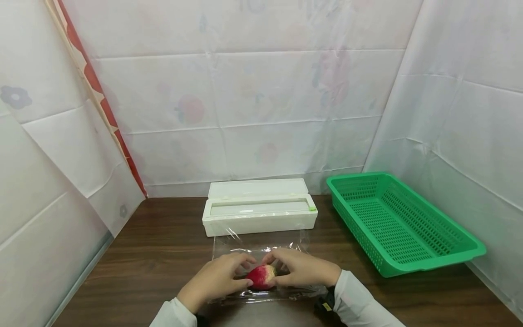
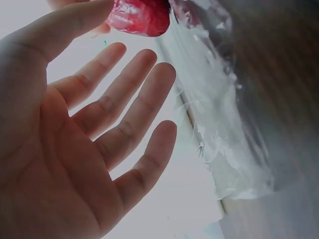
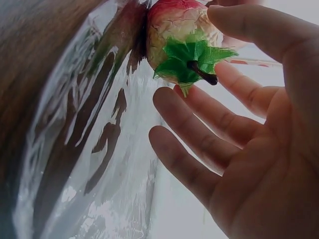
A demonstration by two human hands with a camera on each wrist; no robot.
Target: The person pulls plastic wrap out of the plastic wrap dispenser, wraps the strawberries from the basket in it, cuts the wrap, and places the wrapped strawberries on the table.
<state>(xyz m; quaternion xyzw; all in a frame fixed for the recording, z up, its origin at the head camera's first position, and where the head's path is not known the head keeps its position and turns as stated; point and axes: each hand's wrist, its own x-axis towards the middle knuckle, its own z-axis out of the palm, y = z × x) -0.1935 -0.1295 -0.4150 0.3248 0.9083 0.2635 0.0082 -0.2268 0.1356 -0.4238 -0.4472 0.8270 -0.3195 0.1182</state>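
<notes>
Left hand [image 1: 220,275] and right hand [image 1: 305,269] spread, thumbs at opposite sides of the fruit [image 1: 261,277], which lies on film [image 3: 107,169]; best, I judge, to steady it lightly without creasing the film.

Left hand [image 1: 218,279], right hand [image 1: 304,268], fingers [image 2: 138,114] apart, thumbs [image 3: 251,26] inward

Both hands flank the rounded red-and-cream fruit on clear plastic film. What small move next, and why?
I'd probably fold the near edge of the clear plastic film up over the rounded red-and-cream fruit: it rests on the film, its top seemingly uncovered, with the left hand and right hand on either side.
</notes>
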